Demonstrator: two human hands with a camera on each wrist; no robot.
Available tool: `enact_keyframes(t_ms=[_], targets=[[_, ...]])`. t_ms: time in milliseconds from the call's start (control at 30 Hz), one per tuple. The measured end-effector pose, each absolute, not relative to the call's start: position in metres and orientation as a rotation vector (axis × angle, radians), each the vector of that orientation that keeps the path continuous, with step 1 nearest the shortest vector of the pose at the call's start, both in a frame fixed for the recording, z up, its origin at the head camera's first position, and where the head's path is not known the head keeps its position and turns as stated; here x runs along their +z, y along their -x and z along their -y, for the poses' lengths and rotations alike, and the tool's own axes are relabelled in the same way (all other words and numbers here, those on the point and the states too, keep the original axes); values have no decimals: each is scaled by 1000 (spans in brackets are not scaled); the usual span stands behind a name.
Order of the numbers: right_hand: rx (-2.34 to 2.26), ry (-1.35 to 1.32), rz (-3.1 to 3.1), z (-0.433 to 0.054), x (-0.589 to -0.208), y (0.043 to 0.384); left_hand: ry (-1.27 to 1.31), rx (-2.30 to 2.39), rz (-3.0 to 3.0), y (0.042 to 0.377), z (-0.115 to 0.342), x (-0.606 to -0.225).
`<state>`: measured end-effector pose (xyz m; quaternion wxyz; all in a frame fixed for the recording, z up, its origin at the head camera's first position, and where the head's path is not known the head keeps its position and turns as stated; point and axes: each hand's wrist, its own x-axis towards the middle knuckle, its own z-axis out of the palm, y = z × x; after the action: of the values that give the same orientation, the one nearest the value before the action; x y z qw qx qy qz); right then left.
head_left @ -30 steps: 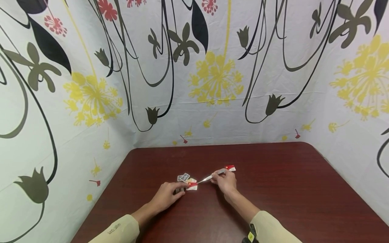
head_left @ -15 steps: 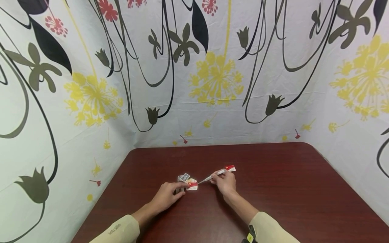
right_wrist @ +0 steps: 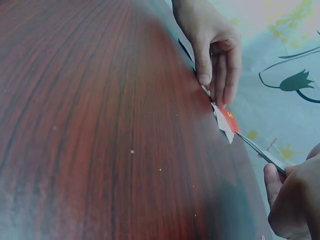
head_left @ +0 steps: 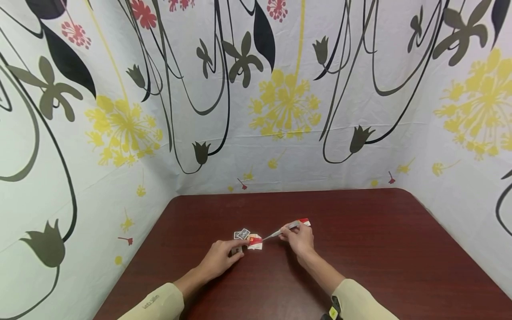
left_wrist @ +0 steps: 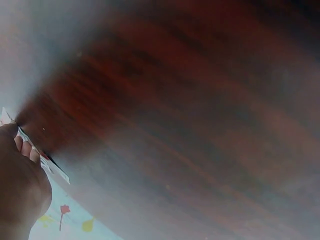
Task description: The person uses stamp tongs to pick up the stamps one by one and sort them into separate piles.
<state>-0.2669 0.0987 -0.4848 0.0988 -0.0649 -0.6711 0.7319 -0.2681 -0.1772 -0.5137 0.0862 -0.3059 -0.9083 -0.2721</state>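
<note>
My right hand (head_left: 300, 240) pinches metal tweezers (head_left: 276, 234), whose tips meet the right edge of a small red-and-white stamp (head_left: 255, 241). In the right wrist view this red stamp (right_wrist: 228, 118) shows a yellow emblem and stands partly raised, with white paper beside it. My left hand (head_left: 219, 258) lies just left of it, index fingertip right at its left edge. Its fingers and thumb are straight and point down onto the papers in the right wrist view. Below the left hand's fingers a greyish stamp (head_left: 237, 250) is partly hidden.
Two grey stamps with white borders (head_left: 242, 234) overlap behind the left fingertips. Another red-and-white stamp (head_left: 306, 222) lies beyond the right hand, partly covered by it. All rest on a dark red wooden table (head_left: 360, 249), with a flower-printed cloth (head_left: 288, 164) hanging behind.
The tweezers and the red-and-white stamp have shifted slightly right, away from the left fingertips. The right hand moved along and now covers more of the far stamp. The left hand stays put.
</note>
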Motion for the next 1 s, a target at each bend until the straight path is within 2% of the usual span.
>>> enact_keyframes(t_ms=[1000], targets=[[2223,193,1960,-138,-467,257,938,-800,2732,272,177,-510]])
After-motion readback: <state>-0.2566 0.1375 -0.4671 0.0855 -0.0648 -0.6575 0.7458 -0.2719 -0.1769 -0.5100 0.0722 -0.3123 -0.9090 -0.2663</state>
